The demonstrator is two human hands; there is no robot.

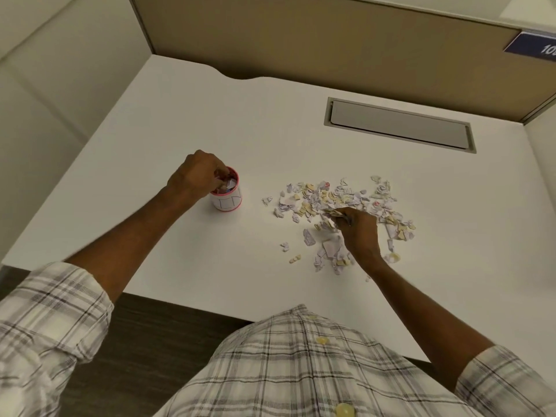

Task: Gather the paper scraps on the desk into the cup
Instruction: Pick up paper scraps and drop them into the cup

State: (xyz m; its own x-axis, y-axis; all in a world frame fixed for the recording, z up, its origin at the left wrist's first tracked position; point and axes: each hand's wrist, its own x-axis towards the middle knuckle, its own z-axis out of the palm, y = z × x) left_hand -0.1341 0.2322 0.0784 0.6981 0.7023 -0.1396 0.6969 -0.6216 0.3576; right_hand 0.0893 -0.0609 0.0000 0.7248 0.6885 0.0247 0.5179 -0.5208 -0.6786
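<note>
white desk held crumpled lilac-cream scraps right of the cup; my right hand pinched some; left hand grip unclear.

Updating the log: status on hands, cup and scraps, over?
Left hand at the cup mouth, fingers pinching scraps. Right hand pinching scraps from the pile. Many scraps on desk. Nothing blocking.

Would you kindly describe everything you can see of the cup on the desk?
The cup is a small upright cylinder, seemingly paper or plastic, with a white wall bearing faint pen marks and a pink rim and base. It stands on the white desk, left of the loose paper scraps and apart from them. Scraps fill it nearly to the brim. The left hand curls over its mouth, fingertips at the rim.
</note>
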